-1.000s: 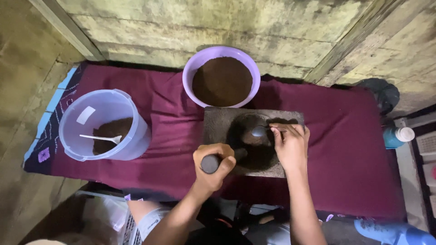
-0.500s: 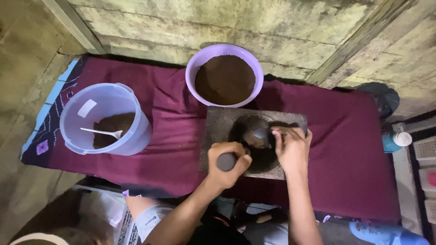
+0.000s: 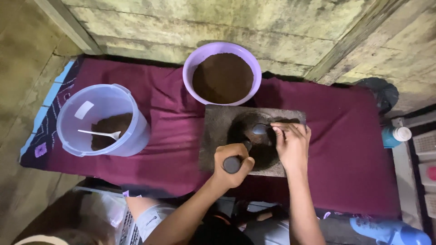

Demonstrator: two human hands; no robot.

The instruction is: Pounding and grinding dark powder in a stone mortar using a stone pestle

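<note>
A square grey stone slab (image 3: pixel 215 124) with a round hollow full of dark brown paste (image 3: pixel 263 152) lies on a maroon cloth (image 3: pixel 168 131). My left hand (image 3: pixel 232 165) grips a dark stone pestle (image 3: pixel 231 164) at the slab's near left edge, its tip in the hollow. My right hand (image 3: pixel 291 144) holds a metal spoon (image 3: pixel 260 129), whose bowl rests over the paste at the hollow's far side.
A purple bowl (image 3: pixel 222 50) of brown powder stands just behind the slab. At the left sits a clear plastic tub (image 3: pixel 102 120) with brown powder and a white spoon (image 3: pixel 97 134). A bottle (image 3: pixel 396 135) stands at the right edge. A concrete wall rises behind the cloth.
My left hand with the pestle has shifted slightly right, closer to the hollow. The right hand with the spoon stays over the paste. The view has tilted a little.
</note>
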